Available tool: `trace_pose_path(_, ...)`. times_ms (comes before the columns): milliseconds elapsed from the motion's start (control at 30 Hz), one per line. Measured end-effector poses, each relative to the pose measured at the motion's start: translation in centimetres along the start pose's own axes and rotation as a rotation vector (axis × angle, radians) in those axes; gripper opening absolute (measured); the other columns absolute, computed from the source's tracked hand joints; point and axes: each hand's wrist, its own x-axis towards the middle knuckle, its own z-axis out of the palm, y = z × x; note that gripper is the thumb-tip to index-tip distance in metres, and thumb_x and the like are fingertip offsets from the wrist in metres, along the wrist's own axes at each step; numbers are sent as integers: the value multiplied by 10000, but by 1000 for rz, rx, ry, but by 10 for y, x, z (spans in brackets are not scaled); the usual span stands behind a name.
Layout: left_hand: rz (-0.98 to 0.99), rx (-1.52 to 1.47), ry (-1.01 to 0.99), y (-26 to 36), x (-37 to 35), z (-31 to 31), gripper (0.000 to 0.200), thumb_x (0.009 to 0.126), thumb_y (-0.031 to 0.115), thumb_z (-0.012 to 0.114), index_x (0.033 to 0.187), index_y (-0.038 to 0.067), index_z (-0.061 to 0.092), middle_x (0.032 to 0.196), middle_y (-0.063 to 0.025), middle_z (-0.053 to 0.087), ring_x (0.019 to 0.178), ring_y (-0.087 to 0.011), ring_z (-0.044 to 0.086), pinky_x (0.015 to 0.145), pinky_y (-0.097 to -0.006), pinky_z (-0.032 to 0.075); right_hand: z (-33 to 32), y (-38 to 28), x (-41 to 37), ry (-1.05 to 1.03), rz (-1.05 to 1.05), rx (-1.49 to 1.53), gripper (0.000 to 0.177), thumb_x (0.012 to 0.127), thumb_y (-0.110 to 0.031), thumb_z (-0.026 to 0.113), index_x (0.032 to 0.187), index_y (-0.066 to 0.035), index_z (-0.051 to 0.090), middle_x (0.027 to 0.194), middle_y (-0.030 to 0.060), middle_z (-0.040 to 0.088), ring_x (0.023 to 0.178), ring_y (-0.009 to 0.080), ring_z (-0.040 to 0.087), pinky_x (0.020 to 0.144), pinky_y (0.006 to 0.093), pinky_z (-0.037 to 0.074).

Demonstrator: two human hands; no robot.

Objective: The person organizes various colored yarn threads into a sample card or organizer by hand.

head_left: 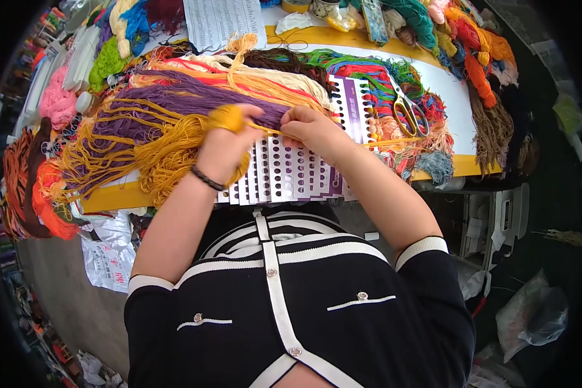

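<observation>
My left hand [229,145], with a dark bracelet at the wrist, is closed round a looped bundle of mustard yarn [225,118], slightly blurred. A yellow strand [265,129] runs from it to my right hand [310,132], whose thumb and fingers pinch the strand. Beneath both hands lie overlapping white cards with rows of punched holes [275,169]. Loose mustard yarn [174,152] is heaped beside my left forearm, next to long purple yarn [149,107]. Right of my right hand, another holed card with a purple stripe [352,103] lies under threads.
Scissors [407,111] with yellow and dark handles lie on multicoloured threads at the right. A printed sheet [223,22] is at the back. Orange skeins [478,58] hang over the right table edge, green yarn [108,64] lies at the left. Plastic bags [533,313] sit lower right.
</observation>
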Motion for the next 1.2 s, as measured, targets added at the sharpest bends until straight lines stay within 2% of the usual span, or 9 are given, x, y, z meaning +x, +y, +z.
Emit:
trace_pose_path(100,-125,-418,173,18,6,-53,214,836,59,549,1039,1,587,868,-49,579,704,-107,565,606,-214,457,5,-4,-3,48,15,-252,110,820,-103,547,905,-36,530,755,23,587,708,84,549,632,209,432)
trace_pose_path(300,317,-561,220,67,-12,-155,295,863,54,528,1147,-21,498,910,-79,585,740,-125,521,669,-270,436,1,17,12,61,-37,-227,201,785,-159,553,937,-28,559,799,76,655,722,143,614,663,274,472)
trace_pose_path(367,143,-593,600,83,-13,-144,284,909,122,499,1167,2,494,949,-71,578,815,-130,540,674,-260,432,7,9,6,105,-56,-275,199,785,-164,559,930,-29,577,791,82,653,724,159,617,665,285,475)
trace_pose_path(433,41,-648,161,44,-22,-141,332,917,175,488,1185,-22,482,1129,-123,564,985,-177,558,757,-284,463,17,-3,-2,150,-77,-324,198,786,-168,565,924,-29,595,783,87,650,726,175,620,668,296,478)
trace_pose_path(533,-43,-378,-34,42,-50,-73,369,873,87,471,1216,-50,454,950,-147,640,857,-201,624,746,-296,484,50,-25,-28,124,-536,-303,114,824,-111,597,887,-22,631,770,34,609,722,96,585,620,236,455)
trace_pose_path(600,-56,-546,-173,51,-62,-47,418,872,59,444,1277,-40,410,965,-143,633,821,-201,624,769,-318,500,67,-32,-33,126,-812,-330,129,832,-98,605,838,20,657,764,55,609,685,119,600,608,245,470)
trace_pose_path(733,-70,-643,-222,51,-64,-36,471,871,24,428,1335,-12,359,1076,-131,583,806,-176,622,734,-303,524,88,-43,-45,-112,-379,291,154,794,-96,601,829,44,655,688,67,607,572,122,602,553,261,491)
trace_pose_path(833,-62,-494,-183,49,-67,-25,483,866,0,426,1342,-16,347,1124,-112,548,803,-160,620,709,-271,533,89,-40,-44,-171,-252,309,161,848,-45,579,950,76,606,655,79,584,530,134,563,493,243,448)
trace_pose_path(1200,-112,-406,-160,52,-77,-32,467,859,7,439,1322,-28,390,1161,-76,543,580,-58,527,494,-190,444,88,-31,-44,-178,-366,387,144,838,-55,600,915,63,632,793,59,626,754,114,604,747,236,487)
